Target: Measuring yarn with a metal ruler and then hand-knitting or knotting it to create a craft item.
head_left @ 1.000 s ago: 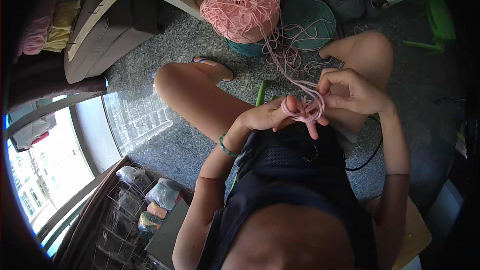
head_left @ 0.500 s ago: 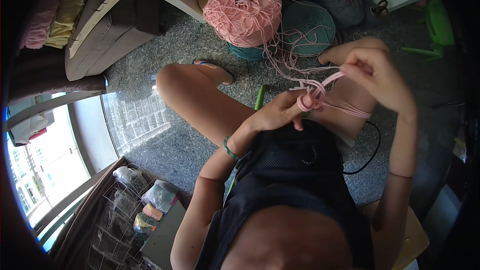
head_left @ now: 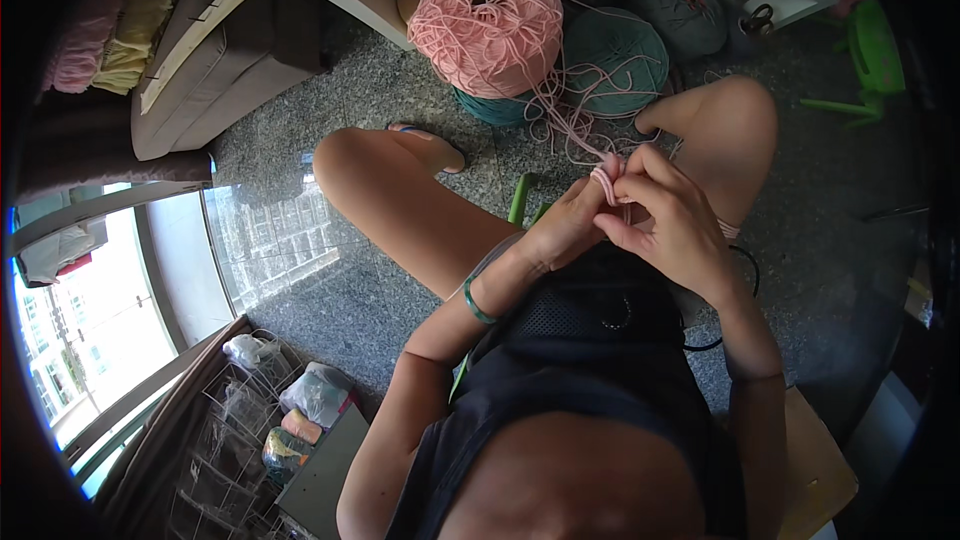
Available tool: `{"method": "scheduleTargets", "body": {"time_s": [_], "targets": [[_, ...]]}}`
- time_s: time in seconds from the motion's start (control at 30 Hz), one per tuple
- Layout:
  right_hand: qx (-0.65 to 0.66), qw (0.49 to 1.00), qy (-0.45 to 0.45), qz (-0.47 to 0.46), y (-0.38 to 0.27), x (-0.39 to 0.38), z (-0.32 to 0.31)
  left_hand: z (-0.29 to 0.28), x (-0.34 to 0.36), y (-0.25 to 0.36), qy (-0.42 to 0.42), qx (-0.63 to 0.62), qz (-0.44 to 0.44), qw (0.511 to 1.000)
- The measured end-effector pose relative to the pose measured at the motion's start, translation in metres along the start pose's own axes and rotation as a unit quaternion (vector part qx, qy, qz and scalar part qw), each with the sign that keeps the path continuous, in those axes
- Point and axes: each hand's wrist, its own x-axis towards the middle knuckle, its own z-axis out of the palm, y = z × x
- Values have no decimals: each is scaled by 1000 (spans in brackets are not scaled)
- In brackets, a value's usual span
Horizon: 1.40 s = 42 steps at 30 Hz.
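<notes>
Pink yarn (head_left: 604, 185), looped — held in curled fingers (head_left: 660, 168)

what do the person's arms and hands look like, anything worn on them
Both arms are sleeveless, coming from a dark navy sleeveless top. A slim green ring-shaped bangle circles the left wrist. The left hand and right hand are ungloved. The right wrist shows no bangle or watch; any finger rings are too small to tell.

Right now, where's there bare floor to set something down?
Speckled floor shows bare between the brown sofa and the left foot, and between the left thigh and the plastic bag. It's crowded around the pink yarn ball, teal yarn and loose strands.
</notes>
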Motion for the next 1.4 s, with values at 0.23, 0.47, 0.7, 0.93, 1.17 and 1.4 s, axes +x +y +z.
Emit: {"method": "scheduleTargets", "body": {"time_s": [0.23,0.47,0.7,0.93,1.17,1.4], "targets": [[29,998,47,-30,16,-1,1,1,5,4,4,-41,9,999],[22,989,142,-41,21,-1,10,1,12,11,-20,-82,16,996],[-121,975,170,-75,18,1,16,5,15,9,32,-97,45,994],[-167,979,113,-23,15,4,16,2,16,6,92,-88,63,990],[-77,996,34,23,21,14,10,-7,19,-2,135,-59,46,988],[-69,995,65,-24,24,13,21,-9,16,4,143,-71,88,983]]}}
